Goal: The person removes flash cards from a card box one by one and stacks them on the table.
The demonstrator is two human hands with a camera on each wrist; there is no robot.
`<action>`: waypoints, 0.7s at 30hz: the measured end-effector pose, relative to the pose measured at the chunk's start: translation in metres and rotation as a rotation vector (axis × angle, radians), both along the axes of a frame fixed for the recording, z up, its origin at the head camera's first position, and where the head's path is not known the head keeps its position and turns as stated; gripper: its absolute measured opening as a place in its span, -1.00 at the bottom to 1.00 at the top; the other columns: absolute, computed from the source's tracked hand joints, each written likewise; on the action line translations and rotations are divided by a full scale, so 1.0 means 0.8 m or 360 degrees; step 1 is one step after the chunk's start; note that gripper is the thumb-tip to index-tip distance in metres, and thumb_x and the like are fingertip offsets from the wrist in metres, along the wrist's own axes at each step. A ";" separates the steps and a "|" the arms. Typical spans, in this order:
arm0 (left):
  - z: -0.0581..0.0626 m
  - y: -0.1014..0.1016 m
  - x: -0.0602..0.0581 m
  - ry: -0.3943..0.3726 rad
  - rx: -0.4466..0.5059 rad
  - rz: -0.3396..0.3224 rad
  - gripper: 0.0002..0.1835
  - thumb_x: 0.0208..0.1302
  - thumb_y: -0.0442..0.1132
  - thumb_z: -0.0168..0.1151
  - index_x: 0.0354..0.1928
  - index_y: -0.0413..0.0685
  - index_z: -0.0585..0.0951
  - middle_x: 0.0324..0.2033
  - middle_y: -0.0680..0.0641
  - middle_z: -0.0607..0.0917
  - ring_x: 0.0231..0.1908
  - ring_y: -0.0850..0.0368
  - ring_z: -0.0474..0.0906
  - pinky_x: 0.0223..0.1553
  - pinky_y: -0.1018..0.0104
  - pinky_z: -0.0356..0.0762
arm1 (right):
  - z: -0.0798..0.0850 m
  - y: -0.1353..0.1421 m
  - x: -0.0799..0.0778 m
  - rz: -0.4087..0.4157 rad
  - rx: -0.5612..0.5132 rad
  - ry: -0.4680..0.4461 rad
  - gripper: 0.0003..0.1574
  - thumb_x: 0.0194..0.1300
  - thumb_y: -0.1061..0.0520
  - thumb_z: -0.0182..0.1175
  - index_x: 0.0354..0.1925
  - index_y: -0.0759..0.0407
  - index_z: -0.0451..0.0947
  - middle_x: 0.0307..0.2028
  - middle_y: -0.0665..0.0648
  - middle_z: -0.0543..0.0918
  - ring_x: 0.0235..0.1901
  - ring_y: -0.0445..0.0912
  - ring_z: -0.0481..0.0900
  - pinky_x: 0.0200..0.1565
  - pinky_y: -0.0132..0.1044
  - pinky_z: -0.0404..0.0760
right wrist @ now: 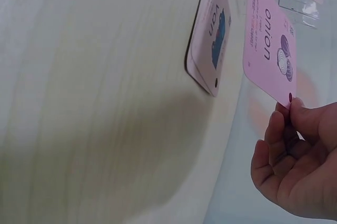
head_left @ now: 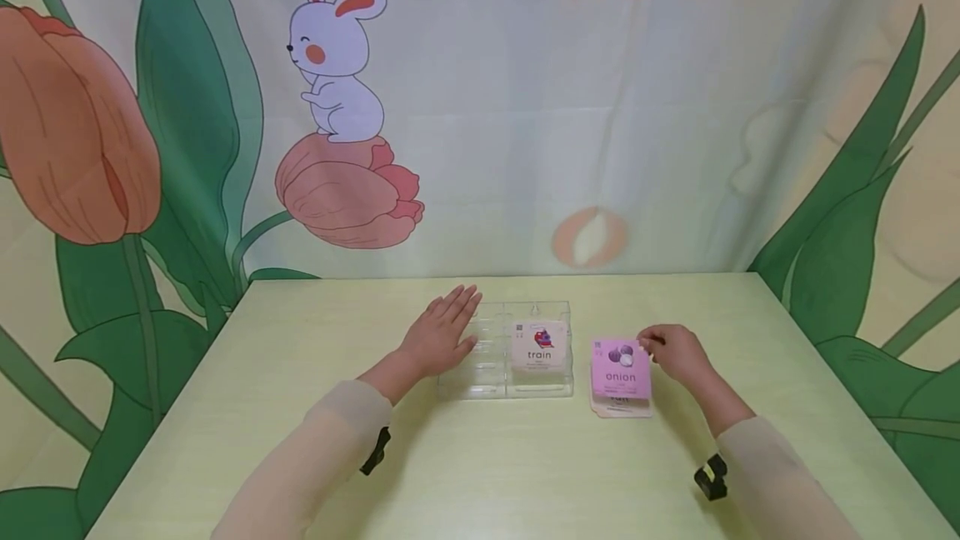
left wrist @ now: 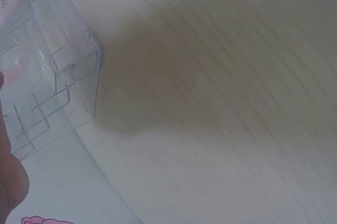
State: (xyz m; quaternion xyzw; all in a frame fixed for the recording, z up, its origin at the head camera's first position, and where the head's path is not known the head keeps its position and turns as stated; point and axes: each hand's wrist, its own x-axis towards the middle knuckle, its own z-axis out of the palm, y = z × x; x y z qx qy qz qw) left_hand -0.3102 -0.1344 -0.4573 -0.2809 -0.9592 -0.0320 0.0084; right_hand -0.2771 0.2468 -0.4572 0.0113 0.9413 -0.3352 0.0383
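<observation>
My right hand [head_left: 678, 352] pinches a pink onion card [head_left: 621, 365] by its top right corner. The card is tilted and raised above a small stack of cards topped by a van card [right wrist: 210, 37], as the right wrist view shows. On the table to the left lies a clear plastic rack [head_left: 468, 392] with two columns. Its right column holds a train card [head_left: 540, 348]. My left hand [head_left: 438, 336] rests at the rack's left side with fingers straight, covering part of the left column. Only a bit of that hand enters the left wrist view.
The pale wood-grain table [head_left: 510, 473] extends around the rack and the cards. Behind it hangs a printed curtain [head_left: 487, 148] with a rabbit and tulips. Black wrist straps show beneath both sleeves [head_left: 330, 440].
</observation>
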 end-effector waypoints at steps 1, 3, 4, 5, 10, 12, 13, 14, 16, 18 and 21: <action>0.000 0.000 0.000 -0.0001 -0.0014 0.0003 -0.24 0.60 0.01 -0.08 0.63 -0.21 -0.02 0.65 -0.19 0.00 0.66 -0.16 -0.11 0.65 -0.12 -0.02 | -0.001 0.000 0.000 -0.0001 0.0000 -0.0014 -0.67 0.56 0.26 0.01 0.06 0.47 0.59 -0.21 0.34 0.68 -0.25 0.04 0.61 -0.31 -0.33 0.57; 0.000 0.000 -0.001 -0.0002 -0.0026 0.0006 -0.24 0.60 0.02 -0.09 0.63 -0.20 -0.03 0.65 -0.18 0.00 0.66 -0.15 -0.12 0.65 -0.11 -0.02 | -0.004 0.001 -0.001 0.0006 -0.0004 -0.0040 -0.66 0.56 0.26 0.01 0.07 0.48 0.59 -0.22 0.33 0.68 -0.26 0.02 0.60 -0.32 -0.34 0.56; 0.000 0.000 -0.001 -0.0001 -0.0035 0.0007 -0.23 0.60 0.03 -0.10 0.63 -0.19 -0.04 0.66 -0.18 -0.01 0.66 -0.15 -0.12 0.65 -0.11 -0.03 | -0.005 0.001 -0.001 0.0007 -0.0008 -0.0056 -0.66 0.56 0.26 0.01 0.07 0.48 0.59 -0.22 0.32 0.68 -0.26 0.01 0.60 -0.32 -0.35 0.56; 0.000 0.000 -0.001 -0.0002 -0.0044 0.0008 -0.23 0.61 0.04 -0.11 0.64 -0.19 -0.05 0.66 -0.18 -0.02 0.66 -0.15 -0.13 0.65 -0.10 -0.03 | -0.007 0.001 -0.001 0.0007 -0.0014 -0.0071 -0.66 0.55 0.26 0.01 0.07 0.48 0.59 -0.22 0.32 0.69 -0.26 0.01 0.60 -0.31 -0.35 0.57; -0.002 0.000 -0.001 0.0006 -0.0043 0.0002 -0.23 0.60 0.05 -0.11 0.63 -0.19 -0.04 0.66 -0.18 -0.01 0.66 -0.15 -0.13 0.65 -0.10 -0.03 | -0.012 0.000 -0.001 0.0016 -0.0028 -0.0113 -0.66 0.56 0.25 0.02 0.06 0.49 0.59 -0.21 0.32 0.69 -0.27 -0.02 0.59 -0.30 -0.35 0.59; -0.002 0.000 -0.001 0.0005 -0.0038 0.0001 -0.23 0.60 0.04 -0.10 0.63 -0.20 -0.04 0.66 -0.18 -0.01 0.66 -0.15 -0.12 0.65 -0.10 -0.03 | -0.014 -0.001 -0.002 0.0010 -0.0028 -0.0130 -0.66 0.56 0.25 0.01 0.05 0.49 0.59 -0.22 0.32 0.68 -0.28 -0.04 0.58 -0.30 -0.36 0.58; -0.002 0.000 -0.001 0.0003 -0.0038 0.0001 -0.23 0.60 0.04 -0.10 0.63 -0.19 -0.04 0.66 -0.18 -0.01 0.66 -0.15 -0.12 0.65 -0.10 -0.04 | -0.015 -0.001 -0.002 0.0005 -0.0028 -0.0142 -0.66 0.56 0.25 0.01 0.05 0.50 0.59 -0.22 0.31 0.68 -0.28 -0.05 0.57 -0.30 -0.37 0.58; -0.002 -0.001 -0.001 0.0004 -0.0039 0.0000 -0.23 0.60 0.04 -0.10 0.63 -0.19 -0.04 0.66 -0.18 -0.01 0.66 -0.15 -0.12 0.65 -0.10 -0.04 | -0.016 -0.001 -0.003 0.0000 -0.0029 -0.0153 -0.67 0.56 0.25 0.02 0.04 0.50 0.59 -0.22 0.31 0.68 -0.29 -0.05 0.56 -0.30 -0.37 0.57; -0.001 0.000 -0.001 0.0002 -0.0043 0.0001 -0.23 0.60 0.04 -0.11 0.64 -0.19 -0.05 0.66 -0.18 -0.02 0.66 -0.15 -0.13 0.65 -0.10 -0.04 | -0.018 -0.002 -0.003 -0.0011 -0.0034 -0.0176 -0.68 0.56 0.26 0.02 0.02 0.50 0.59 -0.23 0.31 0.68 -0.29 -0.04 0.56 -0.30 -0.38 0.56; -0.001 0.000 -0.001 0.0003 -0.0043 0.0001 -0.23 0.60 0.04 -0.11 0.64 -0.19 -0.05 0.66 -0.18 -0.02 0.66 -0.15 -0.13 0.65 -0.10 -0.05 | -0.020 -0.002 -0.004 -0.0017 -0.0040 -0.0195 -0.68 0.55 0.26 0.02 0.01 0.50 0.59 -0.23 0.31 0.68 -0.29 -0.04 0.56 -0.29 -0.38 0.56; 0.000 0.000 0.000 0.0006 -0.0043 0.0002 -0.23 0.60 0.04 -0.11 0.63 -0.19 -0.04 0.66 -0.18 -0.01 0.66 -0.15 -0.13 0.66 -0.09 -0.04 | -0.024 -0.002 -0.003 -0.0020 -0.0044 -0.0215 -0.69 0.55 0.26 0.03 0.01 0.50 0.60 -0.20 0.32 0.68 -0.28 -0.04 0.56 -0.29 -0.38 0.56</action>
